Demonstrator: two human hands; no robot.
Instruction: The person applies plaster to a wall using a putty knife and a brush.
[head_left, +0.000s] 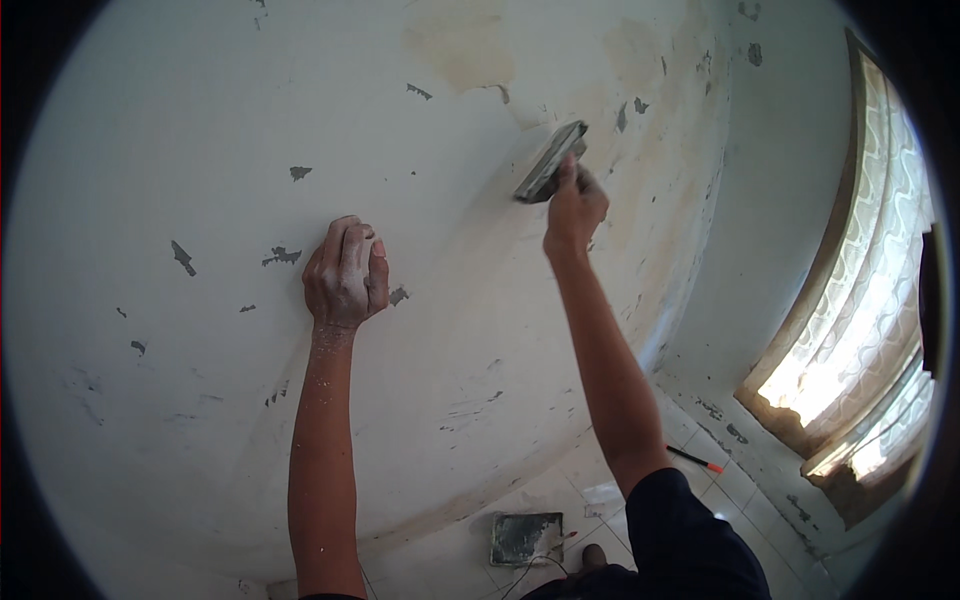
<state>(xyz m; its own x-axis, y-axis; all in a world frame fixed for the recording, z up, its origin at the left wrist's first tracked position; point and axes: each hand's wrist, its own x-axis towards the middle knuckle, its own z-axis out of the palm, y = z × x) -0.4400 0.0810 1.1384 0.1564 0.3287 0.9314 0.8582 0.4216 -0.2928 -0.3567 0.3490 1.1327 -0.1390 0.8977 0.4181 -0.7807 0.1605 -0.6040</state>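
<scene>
My right hand (pixel 574 208) grips a scraper (pixel 550 161) flat against the wall (pixel 200 120), its long axis slanting up to the right, while my left hand (pixel 345 272) rests curled, empty, on the wall.

Both arms reach upward, left hand (pixel 345 272) loosely curled with dusty knuckles, right hand (pixel 574 208) fisted higher.
</scene>
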